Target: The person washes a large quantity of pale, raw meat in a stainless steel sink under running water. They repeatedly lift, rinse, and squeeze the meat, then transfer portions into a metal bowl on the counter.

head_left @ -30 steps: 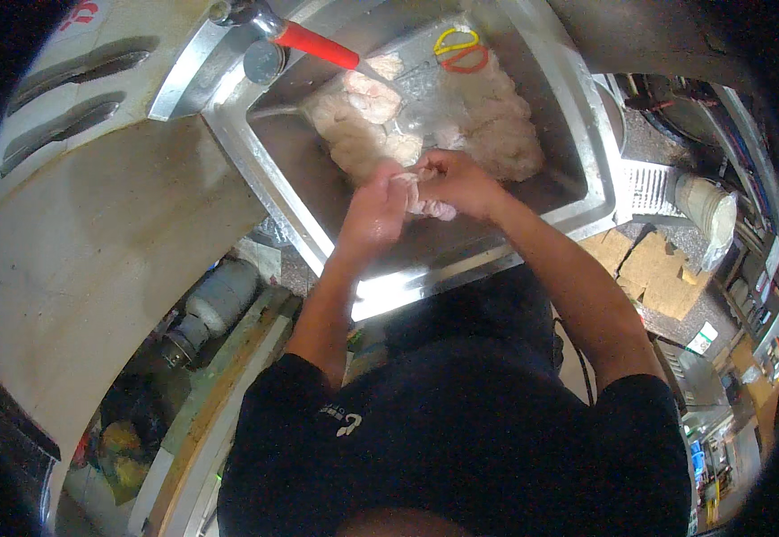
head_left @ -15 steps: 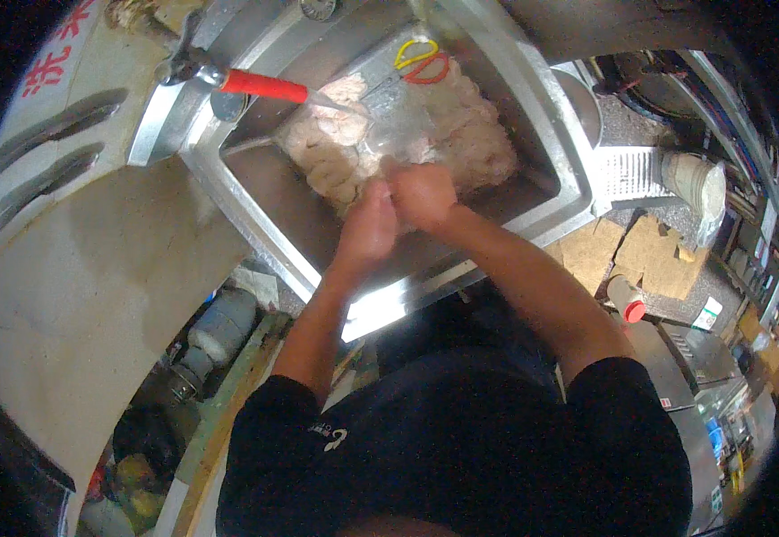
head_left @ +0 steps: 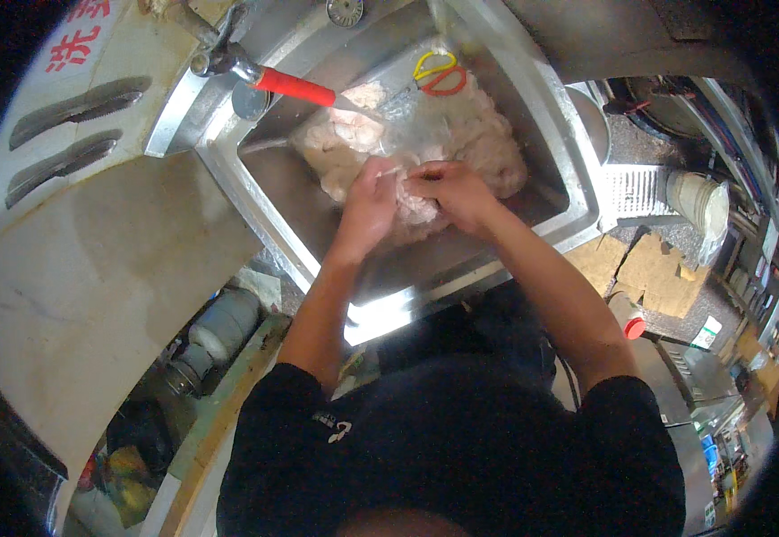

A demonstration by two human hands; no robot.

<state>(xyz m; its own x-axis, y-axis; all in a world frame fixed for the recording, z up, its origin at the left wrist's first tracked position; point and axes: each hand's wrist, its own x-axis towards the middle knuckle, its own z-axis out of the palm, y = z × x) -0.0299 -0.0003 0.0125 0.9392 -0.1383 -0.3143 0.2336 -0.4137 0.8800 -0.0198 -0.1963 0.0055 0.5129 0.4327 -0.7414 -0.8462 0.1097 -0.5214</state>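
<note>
Both hands in the sink (head_left: 577,215): left hand (head_left: 370,199) & right hand (head_left: 450,190) grip pinched on one pale meat piece (head_left: 406,183), w/ the heap (head_left: 488,148) just beyond. Looks mid-cleaning; next prob needs a firm pull, then drop aside.

Bare forearms reaching forward, left hand (head_left: 369,201) and right hand (head_left: 450,191) meeting, fingers curled, fingertips touching
</note>
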